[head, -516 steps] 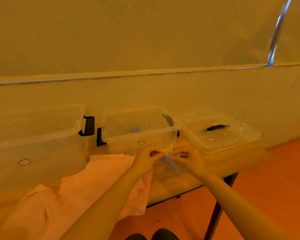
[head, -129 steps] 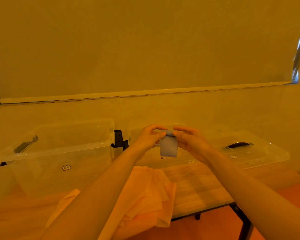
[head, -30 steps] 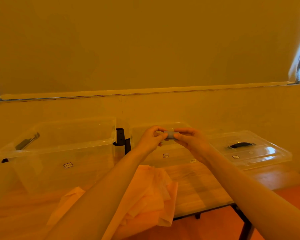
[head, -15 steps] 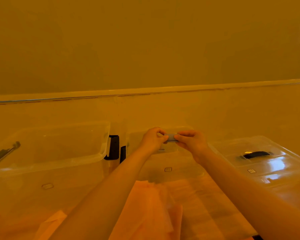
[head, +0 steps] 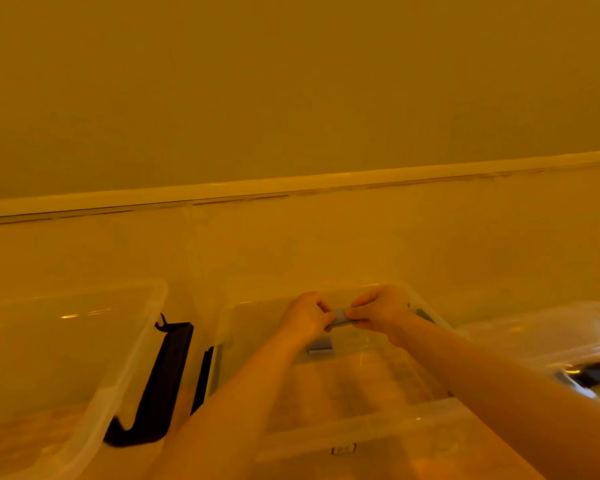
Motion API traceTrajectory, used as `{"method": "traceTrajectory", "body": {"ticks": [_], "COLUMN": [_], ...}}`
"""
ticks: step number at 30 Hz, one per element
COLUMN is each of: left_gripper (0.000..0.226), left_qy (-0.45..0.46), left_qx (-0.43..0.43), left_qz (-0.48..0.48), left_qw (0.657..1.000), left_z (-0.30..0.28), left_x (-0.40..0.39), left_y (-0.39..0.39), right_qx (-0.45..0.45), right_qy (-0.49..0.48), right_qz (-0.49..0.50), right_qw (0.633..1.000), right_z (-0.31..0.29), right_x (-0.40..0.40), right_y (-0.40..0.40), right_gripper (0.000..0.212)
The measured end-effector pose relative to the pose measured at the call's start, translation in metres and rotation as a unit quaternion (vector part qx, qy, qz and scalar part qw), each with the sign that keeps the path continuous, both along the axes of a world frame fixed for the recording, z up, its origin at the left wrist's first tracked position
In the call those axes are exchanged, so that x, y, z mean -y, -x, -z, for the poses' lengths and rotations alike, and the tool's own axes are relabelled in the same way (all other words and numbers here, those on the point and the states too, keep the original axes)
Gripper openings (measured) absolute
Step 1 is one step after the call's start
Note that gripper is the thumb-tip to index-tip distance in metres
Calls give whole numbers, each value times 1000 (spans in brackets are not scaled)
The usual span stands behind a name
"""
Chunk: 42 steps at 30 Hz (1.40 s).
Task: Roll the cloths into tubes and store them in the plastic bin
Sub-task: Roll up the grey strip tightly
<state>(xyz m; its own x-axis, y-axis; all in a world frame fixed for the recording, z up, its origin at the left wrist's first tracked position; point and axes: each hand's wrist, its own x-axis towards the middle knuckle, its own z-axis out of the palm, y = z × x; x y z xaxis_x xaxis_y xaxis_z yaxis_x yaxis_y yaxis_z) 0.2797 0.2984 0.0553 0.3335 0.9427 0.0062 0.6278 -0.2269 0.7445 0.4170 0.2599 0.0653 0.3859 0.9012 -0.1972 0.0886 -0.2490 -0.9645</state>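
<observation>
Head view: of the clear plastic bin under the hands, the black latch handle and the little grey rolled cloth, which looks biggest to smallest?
1. Clear plastic bin
2. Black latch handle
3. Grey rolled cloth

Wooden table (head: 21, 441), grain visible through the clear plastic. Three items sit directly on it, in a row along the far edge by the wall: large clear bin (head: 84, 341) at left, smaller clear plastic bin (head: 378, 434) in the middle, clear lid (head: 534, 334) with a dark handle at right. Black latch handles hang in the gap between the two bins. Near edge and table corners are out of frame.
</observation>
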Motion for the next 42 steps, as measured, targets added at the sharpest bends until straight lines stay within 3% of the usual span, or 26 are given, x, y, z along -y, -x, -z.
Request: {"method": "traceTrajectory", "body": {"ticks": [3, 6, 8, 13, 18, 27, 42], "left_gripper": [27, 8, 26, 30, 30, 28, 30], "left_qy": [14, 59, 81, 89, 91, 97, 73], "left_qx": [-16, -8, -11, -25, -21, -23, -37], "left_qz": [2, 5, 10, 14, 4, 6, 31], "left_qw": [1000, 998, 997, 996, 996, 995, 996], "left_z": [17, 32, 42, 55, 59, 65, 68], "left_x": [-16, -22, -25, -29, -31, -36, -34], "left_y": [-15, -26, -28, -29, -30, -27, -28], "right_qx": [12, 26, 36, 69, 85, 205, 264], "right_qy": [32, 56, 73, 88, 86, 111, 98], "right_qz": [3, -14, -35, 6, 4, -25, -69], "right_qw": [999, 998, 996, 994, 993, 972, 957], "right_z": [11, 28, 41, 55, 63, 65, 69], "right_x": [-20, -33, -36, -37, -34, -31, -33], "right_y": [-14, -29, -32, -21, -25, -30, -35], "right_gripper": [25, 20, 17, 30, 21, 16, 27]}}
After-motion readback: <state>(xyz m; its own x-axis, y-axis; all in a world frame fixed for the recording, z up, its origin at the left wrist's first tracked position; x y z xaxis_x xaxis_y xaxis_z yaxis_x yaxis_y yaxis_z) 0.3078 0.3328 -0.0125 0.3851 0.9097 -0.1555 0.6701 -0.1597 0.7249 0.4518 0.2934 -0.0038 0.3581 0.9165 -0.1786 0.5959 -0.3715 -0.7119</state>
